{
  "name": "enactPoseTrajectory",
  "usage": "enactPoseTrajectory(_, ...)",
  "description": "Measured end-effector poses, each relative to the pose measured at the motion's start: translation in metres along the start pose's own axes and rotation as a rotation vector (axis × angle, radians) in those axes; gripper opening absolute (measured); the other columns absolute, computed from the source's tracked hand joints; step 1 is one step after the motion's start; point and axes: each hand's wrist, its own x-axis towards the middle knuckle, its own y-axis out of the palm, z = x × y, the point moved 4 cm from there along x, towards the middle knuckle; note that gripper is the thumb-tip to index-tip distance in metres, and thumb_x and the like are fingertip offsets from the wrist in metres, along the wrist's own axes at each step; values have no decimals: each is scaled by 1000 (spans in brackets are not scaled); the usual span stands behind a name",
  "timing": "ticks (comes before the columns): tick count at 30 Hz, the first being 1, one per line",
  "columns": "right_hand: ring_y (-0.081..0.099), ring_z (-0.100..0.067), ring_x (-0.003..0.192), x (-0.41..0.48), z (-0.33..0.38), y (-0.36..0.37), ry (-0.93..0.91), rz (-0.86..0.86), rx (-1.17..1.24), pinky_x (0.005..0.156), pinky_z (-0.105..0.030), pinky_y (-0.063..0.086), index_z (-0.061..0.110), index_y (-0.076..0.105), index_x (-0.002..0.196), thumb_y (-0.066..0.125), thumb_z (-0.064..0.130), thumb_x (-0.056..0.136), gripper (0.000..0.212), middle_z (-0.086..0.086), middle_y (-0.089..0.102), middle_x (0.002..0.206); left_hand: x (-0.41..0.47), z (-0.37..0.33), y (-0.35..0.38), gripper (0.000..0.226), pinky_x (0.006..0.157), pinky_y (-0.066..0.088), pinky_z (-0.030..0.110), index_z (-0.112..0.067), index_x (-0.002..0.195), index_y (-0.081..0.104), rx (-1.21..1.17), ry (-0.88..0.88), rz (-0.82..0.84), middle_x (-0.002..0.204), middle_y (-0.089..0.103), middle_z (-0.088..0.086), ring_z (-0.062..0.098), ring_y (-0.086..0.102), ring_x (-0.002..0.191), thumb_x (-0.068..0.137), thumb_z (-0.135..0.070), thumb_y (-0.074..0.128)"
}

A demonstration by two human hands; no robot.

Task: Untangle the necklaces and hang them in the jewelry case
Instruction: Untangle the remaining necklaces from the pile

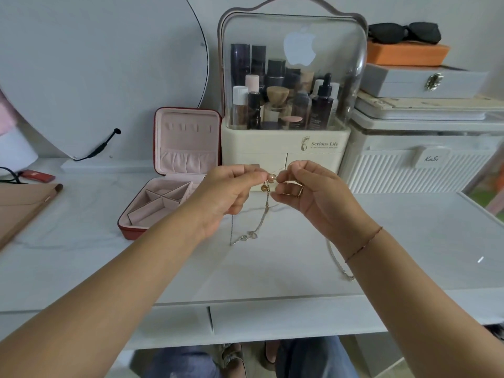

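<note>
Jewelry case (174, 170) left of organizer (289, 105), on table (81, 255)

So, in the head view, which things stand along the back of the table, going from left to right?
Round mirror → open red jewelry case → cosmetics organizer with a clear lid → white ribbed storage box. The small things at the far left overlap the mirror, so I leave them out.

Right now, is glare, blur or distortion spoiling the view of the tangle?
Head view: even, soft light; the tangled necklaces between the left hand and right hand look thin and slightly soft; a pale reflection sits on the organizer's clear lid; wide-angle bending curves the table edge.
</note>
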Motion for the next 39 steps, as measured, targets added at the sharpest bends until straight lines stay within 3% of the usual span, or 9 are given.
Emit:
enactPoseTrajectory(3, 45, -11, 55, 2, 2, -2, -3, -10, -37, 50, -20, 39, 11, 50, 82, 41, 8, 101, 21, -6, 55, 78, -1, -1, 0, 10, 41, 15, 18, -11, 91, 72, 34, 15, 29, 53, 21, -5, 9, 16, 45, 89, -16, 63)
enactPoseTrajectory(12, 14, -12, 56, 1, 9, -10, 5, 52, -215, 49, -21, 12, 11, 60, 85, 50, 15, 98, 16, 3, 23, 62, 2, 2, -7, 13, 45, 17, 24, -15, 93, 72, 226, 18, 9, 54, 24, -4, 12, 19, 49, 90, -26, 65)
enactPoseTrajectory(22, 12, -7, 42, -1, 8, -15, 30, 33, -216, 40, -18, 12, 13, 61, 77, 67, 29, 75, 18, 10, 19, 49, -1, 5, -8, 26, 45, 20, 20, -13, 82, 60, 267, -56, 85, 52, 33, -12, 8, 24, 47, 83, -37, 71)
enactPoseTrajectory(28, 12, -7, 42, -3, 9, -14, 25, 48, -211, 40, -18, 12, 13, 60, 77, 67, 29, 76, 17, 9, 19, 49, -4, 1, -5, 16, 57, 34, 13, -18, 80, 74, 381, 7, -14, 68, 71, -5, 6, 58, 59, 83, -34, 71)
enactPoseTrajectory(29, 12, -7, 42, -4, 9, -14, 26, 47, -214, 40, -18, 13, 13, 60, 77, 67, 29, 76, 17, 9, 19, 49, -5, 0, -5, 15, 50, 30, 12, -20, 83, 74, 370, 9, -18, 84, 60, -17, 9, 55, 55, 87, -33, 67)
enactPoseTrajectory(30, 13, -7, 42, -5, 9, -15, 26, 43, -219, 40, -18, 13, 13, 59, 77, 66, 29, 77, 17, 9, 19, 49, -5, 0, -5, 15, 46, 25, 16, -20, 86, 75, 336, 10, -16, 41, 54, -8, 11, 47, 45, 89, -31, 65)
enactPoseTrajectory(31, 13, -7, 42, -5, 9, -16, 26, 36, -224, 40, -18, 14, 12, 58, 78, 66, 28, 79, 17, 9, 19, 49, -5, 0, -6, 13, 46, 19, 20, -20, 87, 76, 278, 7, -13, 46, 23, -14, 13, 30, 42, 89, -28, 65)
enactPoseTrajectory(36, 18, -10, 49, -7, 4, -19, 27, -9, -253, 44, -19, 15, 13, 52, 78, 55, 16, 95, 18, 4, 24, 57, -3, 1, -5, 11, 43, 13, 18, -12, 95, 72, 10, -24, 22, 53, 28, -9, 8, 17, 49, 87, -10, 66)
enactPoseTrajectory(39, 38, -13, 54, -8, 1, -17, 49, -17, -209, 49, -20, 33, 14, 50, 77, 49, 12, 98, 21, 1, 42, 62, -5, -3, 0, 10, 42, 13, 17, -12, 92, 72, -38, -13, 66, 48, 42, -15, 6, 17, 45, 86, -8, 65)
